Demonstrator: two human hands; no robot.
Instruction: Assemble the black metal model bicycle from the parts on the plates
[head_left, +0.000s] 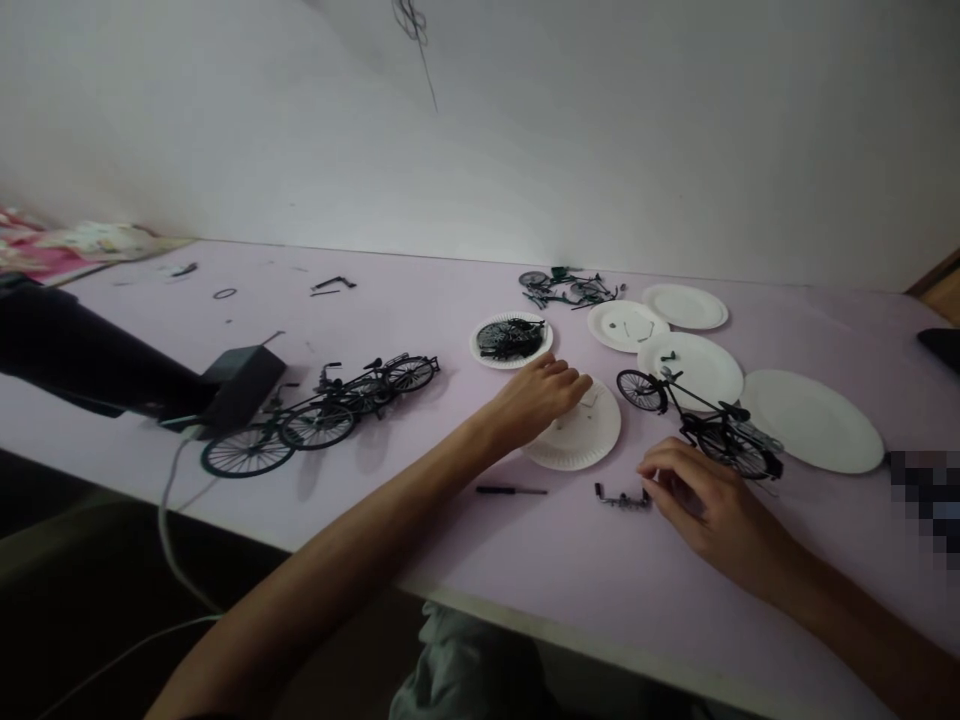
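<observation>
My left hand [536,400] rests with its fingers over the edge of a white paper plate [581,435], and it holds nothing I can see. Thin black bits lie on that plate. My right hand [705,505] hovers with curled fingers just right of a small black bicycle part [622,497]. Whether its fingertips pinch something tiny is hard to see. Just beyond that hand stands a black model bicycle [697,425]. A black pen [511,490] lies between my hands, near the plate's front edge.
Two more model bicycles [322,420] lie overlapped on the lilac table [540,560] at left, beside a black box [244,385] with a white cable [169,510]. Further paper plates [814,420] and a plate of black parts [510,340] stand behind. Loose parts [566,288] lie at the wall.
</observation>
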